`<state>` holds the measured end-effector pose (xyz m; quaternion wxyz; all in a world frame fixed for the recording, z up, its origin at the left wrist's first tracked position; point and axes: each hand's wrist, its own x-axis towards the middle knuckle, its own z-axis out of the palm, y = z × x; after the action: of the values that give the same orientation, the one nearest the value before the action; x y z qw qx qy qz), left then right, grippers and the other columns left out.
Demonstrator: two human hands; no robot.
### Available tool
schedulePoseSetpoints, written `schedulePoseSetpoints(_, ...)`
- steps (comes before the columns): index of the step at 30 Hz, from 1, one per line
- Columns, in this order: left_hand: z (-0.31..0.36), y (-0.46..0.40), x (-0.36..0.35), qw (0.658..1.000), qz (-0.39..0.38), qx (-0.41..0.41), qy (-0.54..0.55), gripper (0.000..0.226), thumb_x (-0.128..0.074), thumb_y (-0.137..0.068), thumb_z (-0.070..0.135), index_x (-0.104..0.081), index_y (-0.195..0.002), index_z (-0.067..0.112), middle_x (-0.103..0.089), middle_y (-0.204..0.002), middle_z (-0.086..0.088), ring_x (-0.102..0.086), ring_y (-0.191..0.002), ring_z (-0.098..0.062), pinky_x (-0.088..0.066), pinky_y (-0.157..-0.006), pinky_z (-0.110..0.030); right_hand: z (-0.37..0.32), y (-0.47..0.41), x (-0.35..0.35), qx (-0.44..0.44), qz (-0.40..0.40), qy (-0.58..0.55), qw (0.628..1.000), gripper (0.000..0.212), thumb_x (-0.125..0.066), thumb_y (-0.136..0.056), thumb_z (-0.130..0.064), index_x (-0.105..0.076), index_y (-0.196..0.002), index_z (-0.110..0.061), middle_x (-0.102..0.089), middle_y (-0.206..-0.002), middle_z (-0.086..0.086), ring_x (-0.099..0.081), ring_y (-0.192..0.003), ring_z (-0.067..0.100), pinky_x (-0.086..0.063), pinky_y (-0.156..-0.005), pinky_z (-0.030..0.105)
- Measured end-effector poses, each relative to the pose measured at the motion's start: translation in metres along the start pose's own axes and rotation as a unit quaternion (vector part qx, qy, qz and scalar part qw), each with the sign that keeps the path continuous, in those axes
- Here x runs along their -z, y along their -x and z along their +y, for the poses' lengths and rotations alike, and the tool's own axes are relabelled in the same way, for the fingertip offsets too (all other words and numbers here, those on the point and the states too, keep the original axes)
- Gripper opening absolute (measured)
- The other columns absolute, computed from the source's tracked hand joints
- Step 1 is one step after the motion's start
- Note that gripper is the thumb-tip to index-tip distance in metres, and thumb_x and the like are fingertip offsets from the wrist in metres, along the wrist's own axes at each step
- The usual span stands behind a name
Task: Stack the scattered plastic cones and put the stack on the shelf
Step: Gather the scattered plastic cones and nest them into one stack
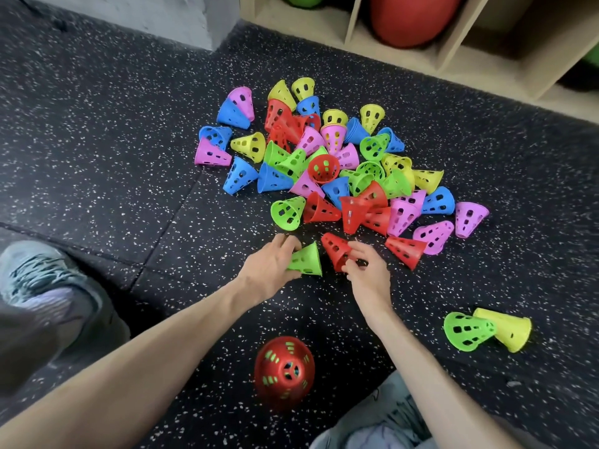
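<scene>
Task is at an early stage: left hand (270,265) grips a green cone (306,260), right hand (364,270) pinches a red cone (335,251), a short started stack (284,371) stands near the person, most of the pile (340,163) remains loose, and the shelf (405,56) holds no cones.

Cone pile (340,163) blocks path to shelf (421,56); bare floor (97,140) left.

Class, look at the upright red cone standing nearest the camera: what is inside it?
Through the red cone's holes, green shows: at least one green cone nested inside. How many lie beneath is hidden.
</scene>
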<state>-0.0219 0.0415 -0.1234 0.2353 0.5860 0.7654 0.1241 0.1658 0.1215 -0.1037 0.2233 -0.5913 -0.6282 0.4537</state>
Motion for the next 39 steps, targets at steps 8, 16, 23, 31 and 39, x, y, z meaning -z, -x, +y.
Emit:
schedulePoseSetpoints(8,-0.015,0.022,0.002,1.000,0.003,-0.001,0.007,0.051,-0.073,-0.091,0.040,-0.046,-0.131,0.025,-0.052,-0.118,0.003,-0.056,-0.107,-0.019,-0.054,-0.079,-0.041,-0.017,0.006,0.004,0.027,0.026,0.033,0.999,0.035,-0.054,-0.098,-0.007,-0.072,-0.121,-0.026,-0.070,-0.114,-0.013,-0.060,-0.076,-0.014,-0.043,-0.065,0.005)
schedulePoseSetpoints(16,-0.029,0.040,-0.006,0.998,-0.011,0.056,0.026,0.061,-0.073,-0.091,0.043,-0.046,-0.141,0.022,-0.043,-0.125,-0.002,-0.055,-0.112,-0.024,-0.052,-0.082,-0.043,-0.024,0.012,-0.006,0.029,-0.009,0.036,0.999,0.033,-0.055,-0.095,-0.004,-0.080,-0.103,-0.024,-0.074,-0.105,-0.016,-0.065,-0.105,0.003,-0.048,-0.095,0.021)
schedulePoseSetpoints(23,-0.034,0.055,-0.022,0.993,0.045,0.066,0.081,0.058,-0.072,-0.091,0.044,-0.048,-0.138,0.022,-0.042,-0.119,0.002,-0.050,-0.108,-0.019,-0.053,-0.081,-0.040,-0.020,0.013,-0.007,0.024,-0.042,0.076,0.996,0.037,-0.055,-0.095,0.000,-0.077,-0.107,-0.026,-0.072,-0.107,-0.017,-0.063,-0.101,-0.001,-0.048,-0.094,0.022)
schedulePoseSetpoints(31,-0.051,0.063,-0.044,0.990,0.132,-0.028,0.035,0.054,-0.076,-0.087,0.038,-0.059,-0.129,0.009,-0.053,-0.112,-0.006,-0.052,-0.093,-0.025,-0.057,-0.070,-0.043,-0.002,-0.027,0.039,0.062,0.044,0.184,0.980,0.039,-0.059,-0.094,-0.004,-0.070,-0.119,-0.032,-0.063,-0.124,-0.007,-0.064,-0.092,0.008,-0.047,-0.085,0.018)
schedulePoseSetpoints(39,-0.052,0.065,-0.058,0.976,0.207,-0.064,-0.010,0.055,-0.045,-0.100,0.046,-0.061,-0.128,0.002,-0.058,-0.111,-0.009,-0.049,-0.087,-0.025,-0.044,-0.082,-0.036,0.033,-0.032,0.061,-0.084,0.222,0.201,0.950,0.041,-0.060,-0.090,-0.001,-0.073,-0.118,-0.028,-0.045,-0.151,0.016,-0.044,-0.130,0.036,-0.033,-0.105,0.036)
